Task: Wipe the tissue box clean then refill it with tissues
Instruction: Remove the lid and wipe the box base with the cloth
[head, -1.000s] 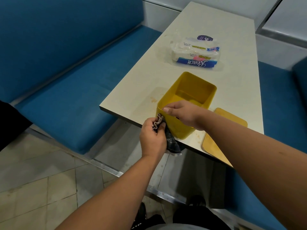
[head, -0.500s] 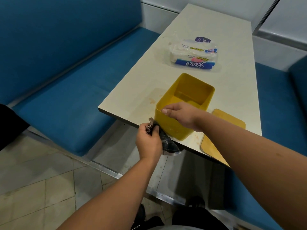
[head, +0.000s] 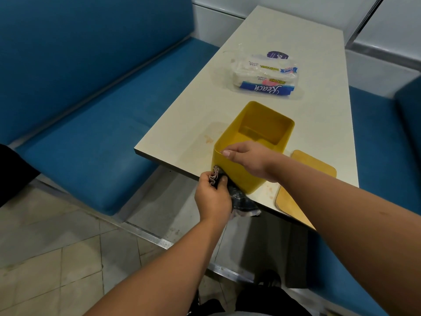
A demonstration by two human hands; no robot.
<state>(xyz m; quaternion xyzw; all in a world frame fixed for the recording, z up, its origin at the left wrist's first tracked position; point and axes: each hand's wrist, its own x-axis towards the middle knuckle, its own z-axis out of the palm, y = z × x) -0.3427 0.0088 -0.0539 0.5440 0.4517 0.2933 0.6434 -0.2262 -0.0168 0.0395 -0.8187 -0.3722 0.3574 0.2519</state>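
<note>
Looking down from the head camera, we see our right hand gripping the near rim of the yellow tissue box, fingers curled over its edge. That box stands open, with nothing in it, at the near edge of the desk, close to the near left corner. Our left hand clutches a dark cloth, fingers clamped around it, pressing it against the box's near outer wall at the desk edge. Just right of the box lies its yellow lid, flat on the desk. Farther along the desk rests a pack of tissues in clear wrap. Blue bench seats flank the desk.
</note>
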